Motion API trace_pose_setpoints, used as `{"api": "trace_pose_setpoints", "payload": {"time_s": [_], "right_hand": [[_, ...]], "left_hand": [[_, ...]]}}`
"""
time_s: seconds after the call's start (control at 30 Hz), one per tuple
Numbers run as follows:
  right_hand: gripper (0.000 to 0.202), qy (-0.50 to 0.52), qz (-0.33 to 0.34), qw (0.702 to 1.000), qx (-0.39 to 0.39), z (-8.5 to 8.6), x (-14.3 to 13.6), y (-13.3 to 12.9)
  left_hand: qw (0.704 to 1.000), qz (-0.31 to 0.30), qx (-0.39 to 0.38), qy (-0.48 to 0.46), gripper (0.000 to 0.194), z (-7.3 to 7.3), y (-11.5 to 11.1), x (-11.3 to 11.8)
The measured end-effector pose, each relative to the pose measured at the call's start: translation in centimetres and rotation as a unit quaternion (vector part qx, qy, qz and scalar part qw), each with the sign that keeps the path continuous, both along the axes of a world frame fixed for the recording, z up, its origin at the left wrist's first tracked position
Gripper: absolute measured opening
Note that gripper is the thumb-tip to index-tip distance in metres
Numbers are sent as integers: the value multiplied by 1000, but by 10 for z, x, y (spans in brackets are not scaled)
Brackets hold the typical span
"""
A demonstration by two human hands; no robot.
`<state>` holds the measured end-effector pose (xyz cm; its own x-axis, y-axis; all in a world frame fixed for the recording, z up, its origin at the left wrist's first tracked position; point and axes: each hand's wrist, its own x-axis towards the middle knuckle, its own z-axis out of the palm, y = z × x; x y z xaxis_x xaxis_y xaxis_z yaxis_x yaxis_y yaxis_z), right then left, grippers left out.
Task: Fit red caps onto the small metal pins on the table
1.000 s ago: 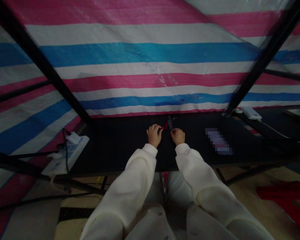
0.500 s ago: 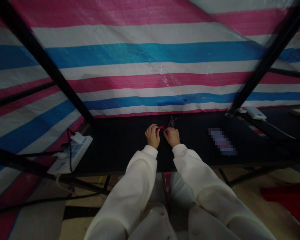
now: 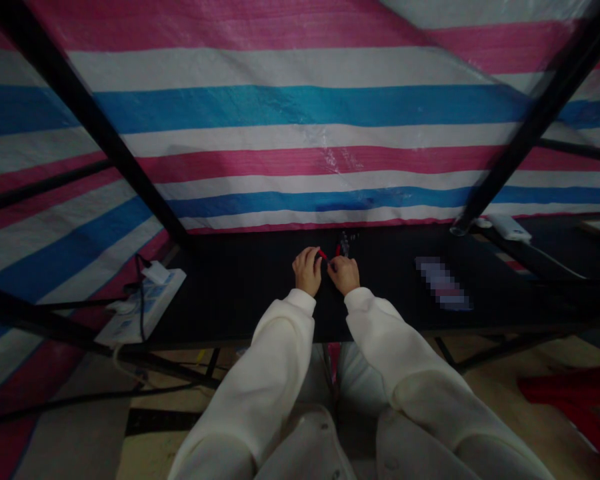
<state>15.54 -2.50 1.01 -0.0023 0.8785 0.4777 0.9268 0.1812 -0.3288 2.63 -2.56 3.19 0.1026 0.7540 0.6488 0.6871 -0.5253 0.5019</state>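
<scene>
Over the black table, my left hand [image 3: 307, 271] pinches a small red stick-like piece [image 3: 323, 255] between thumb and fingers. The piece slants down to the right, its lower end close to the fingertips of my right hand [image 3: 345, 274]. Those right fingers are pressed together; whether they grip the piece's dark end or something else small is too small to tell. Just beyond the right hand lie another red piece [image 3: 338, 250] and a cluster of small dark grey parts [image 3: 345, 244], whose kind I cannot make out.
The black tabletop [image 3: 230, 287] carries a blurred-out flat phone-like object [image 3: 444, 283] on the right. A white power strip [image 3: 163, 300] with plugs and cables sits at the left edge. Black frame posts [image 3: 510, 143] rise on both sides before a striped sheet [image 3: 300, 107].
The red piece has turned from nearly level to slanting, its right end now lower and nearer the right fingertips. My left hand has shifted slightly right; the right hand stays put.
</scene>
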Motion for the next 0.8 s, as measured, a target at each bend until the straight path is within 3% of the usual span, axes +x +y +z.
{"api": "trace_pose_setpoints", "payload": {"time_s": [0.23, 0.63, 0.8], "right_hand": [[22, 37, -25, 999, 0, -5, 2, 3], [18, 85, -37, 996, 2, -1, 3, 0], [19, 96, -35, 995, 17, -2, 3, 1]], "left_hand": [[995, -75, -16, 58, 39, -3, 0, 3], [987, -133, -11, 87, 41, 3, -6, 6], [987, -122, 5, 107, 42, -1, -4, 6]]}}
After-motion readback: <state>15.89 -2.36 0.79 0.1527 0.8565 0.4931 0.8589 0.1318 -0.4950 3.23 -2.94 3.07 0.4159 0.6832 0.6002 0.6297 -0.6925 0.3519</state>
